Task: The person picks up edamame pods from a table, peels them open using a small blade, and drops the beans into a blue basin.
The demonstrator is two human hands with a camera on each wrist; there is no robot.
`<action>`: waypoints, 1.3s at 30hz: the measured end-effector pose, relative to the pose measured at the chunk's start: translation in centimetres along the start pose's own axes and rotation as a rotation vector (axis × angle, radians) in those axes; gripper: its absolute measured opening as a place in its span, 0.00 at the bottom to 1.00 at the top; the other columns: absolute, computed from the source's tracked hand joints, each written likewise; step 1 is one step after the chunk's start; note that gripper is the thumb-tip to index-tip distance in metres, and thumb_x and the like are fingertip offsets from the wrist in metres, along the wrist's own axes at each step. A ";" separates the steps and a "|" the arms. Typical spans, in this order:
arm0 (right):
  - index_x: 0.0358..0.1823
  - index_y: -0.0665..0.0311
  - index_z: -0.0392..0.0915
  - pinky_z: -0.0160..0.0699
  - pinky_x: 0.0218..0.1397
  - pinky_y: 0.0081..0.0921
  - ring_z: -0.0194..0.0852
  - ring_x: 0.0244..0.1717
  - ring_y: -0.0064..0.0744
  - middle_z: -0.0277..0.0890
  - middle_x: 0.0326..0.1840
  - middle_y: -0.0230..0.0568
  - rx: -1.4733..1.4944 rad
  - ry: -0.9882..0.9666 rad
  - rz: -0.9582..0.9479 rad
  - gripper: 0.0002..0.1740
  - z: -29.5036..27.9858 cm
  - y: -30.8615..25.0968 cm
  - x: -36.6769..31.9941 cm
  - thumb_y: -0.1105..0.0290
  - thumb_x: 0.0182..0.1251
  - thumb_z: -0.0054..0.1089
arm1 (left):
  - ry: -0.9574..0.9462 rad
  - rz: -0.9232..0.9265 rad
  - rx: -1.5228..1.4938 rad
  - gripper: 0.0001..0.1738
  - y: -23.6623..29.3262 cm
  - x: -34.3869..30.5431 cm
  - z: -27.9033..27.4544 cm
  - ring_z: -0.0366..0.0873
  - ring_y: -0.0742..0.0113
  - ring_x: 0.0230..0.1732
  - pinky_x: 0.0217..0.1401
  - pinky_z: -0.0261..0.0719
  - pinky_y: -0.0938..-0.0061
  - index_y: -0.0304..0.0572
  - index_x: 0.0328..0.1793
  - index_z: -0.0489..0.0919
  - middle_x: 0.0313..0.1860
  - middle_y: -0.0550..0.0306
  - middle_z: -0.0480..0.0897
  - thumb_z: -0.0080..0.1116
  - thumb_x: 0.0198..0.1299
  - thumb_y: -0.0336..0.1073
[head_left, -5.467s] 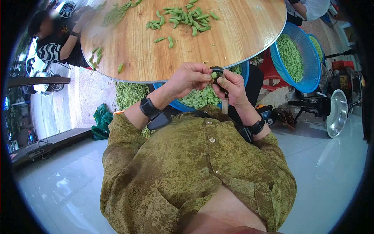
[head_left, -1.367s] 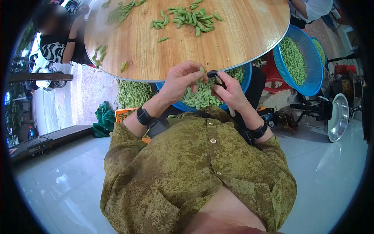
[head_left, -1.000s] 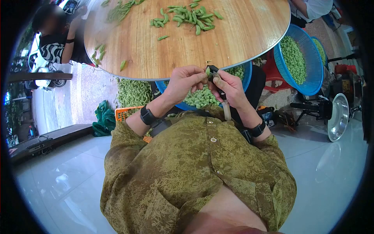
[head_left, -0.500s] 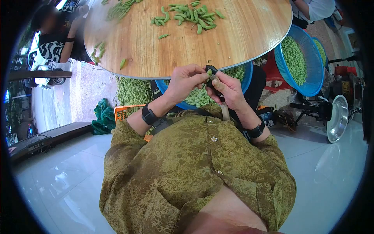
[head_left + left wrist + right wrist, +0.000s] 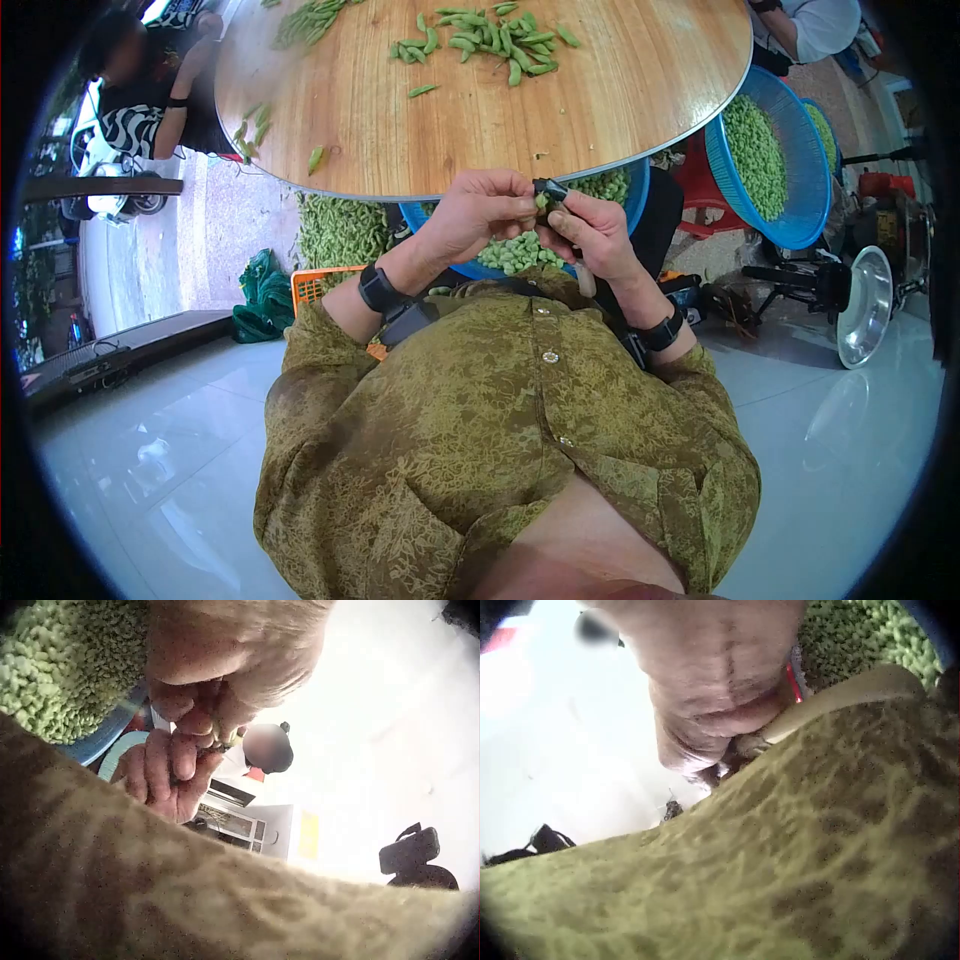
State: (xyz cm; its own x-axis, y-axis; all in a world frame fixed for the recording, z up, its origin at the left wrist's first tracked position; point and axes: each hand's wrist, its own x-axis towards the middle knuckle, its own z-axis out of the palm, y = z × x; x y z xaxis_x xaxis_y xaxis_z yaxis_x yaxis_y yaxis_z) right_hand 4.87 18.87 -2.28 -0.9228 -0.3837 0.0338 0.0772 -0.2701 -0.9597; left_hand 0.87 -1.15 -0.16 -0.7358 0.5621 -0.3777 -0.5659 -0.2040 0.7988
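Below the table edge in the head view, both hands meet over a blue basin [image 5: 637, 195] of shelled green beans. My left hand [image 5: 484, 213] pinches a green bean pod [image 5: 543, 202] between thumb and fingertips. Opposite it, my right hand [image 5: 598, 232] curls round a tool with a pale handle [image 5: 584, 280], whose working end is hidden. A black piece [image 5: 549, 187] shows at the right fingertips, right at the pod. In the right wrist view the pale handle [image 5: 847, 701] sticks out beneath the hand. The left wrist view shows the fingers of both hands close together.
Whole pods [image 5: 500, 40] lie heaped on the round wooden table [image 5: 400, 140]. At right, a blue basket [image 5: 770, 225] of shelled beans stands by a red stool [image 5: 697, 180]. An orange crate [image 5: 308, 288] and a green bag [image 5: 262, 300] are at left. Other people sit around the table.
One pod near the table's front has left since the earliest frame. The left hand was apart from the right with a pod, then came against it; the black piece has tipped over the pod.
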 end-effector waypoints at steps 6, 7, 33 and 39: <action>0.54 0.72 0.73 0.58 0.18 0.12 0.62 0.16 0.13 0.74 0.25 0.34 0.095 -0.010 0.084 0.14 0.1 0.7 0.2 0.75 0.70 0.49 | 0.001 -0.046 -0.062 0.02 -0.3 0.5 -0.4 0.74 0.79 0.23 0.23 0.67 0.87 0.38 0.36 0.79 0.27 0.61 0.81 0.58 0.58 0.28; 0.53 0.71 0.73 0.58 0.18 0.12 0.62 0.16 0.13 0.74 0.25 0.34 0.084 0.013 0.041 0.13 0.3 0.6 0.2 0.75 0.69 0.50 | 0.002 -0.029 -0.007 0.02 -0.3 0.5 -0.3 0.74 0.79 0.22 0.23 0.67 0.87 0.38 0.35 0.79 0.26 0.61 0.80 0.58 0.58 0.28; 0.29 0.67 0.67 0.65 0.25 0.38 0.68 0.22 0.52 0.66 0.22 0.51 -0.811 -0.078 -0.215 0.12 -0.4 1.2 0.9 0.70 0.60 0.62 | 0.074 0.250 1.706 0.10 8.5 -5.6 -5.5 0.77 0.41 0.34 0.38 0.74 0.54 0.36 0.35 0.79 0.27 0.41 0.77 0.54 0.57 0.36; 0.29 0.68 0.66 0.63 0.25 0.34 0.64 0.21 0.49 0.62 0.21 0.49 -0.715 -0.090 -0.199 0.11 0.1 0.6 0.9 0.71 0.61 0.59 | 0.055 0.946 1.686 0.11 9.3 9.6 -5.1 0.76 0.50 0.44 0.39 0.75 0.59 0.45 0.44 0.78 0.38 0.51 0.76 0.56 0.54 0.29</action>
State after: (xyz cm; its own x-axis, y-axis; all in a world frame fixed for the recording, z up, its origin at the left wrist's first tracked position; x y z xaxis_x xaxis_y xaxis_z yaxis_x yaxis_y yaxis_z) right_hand 4.10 18.24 -2.76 -0.8570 -0.4662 0.2195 -0.3808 0.2860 -0.8793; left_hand -13.38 -1.70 1.27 -0.5693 0.7208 0.3954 0.8221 0.5026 0.2674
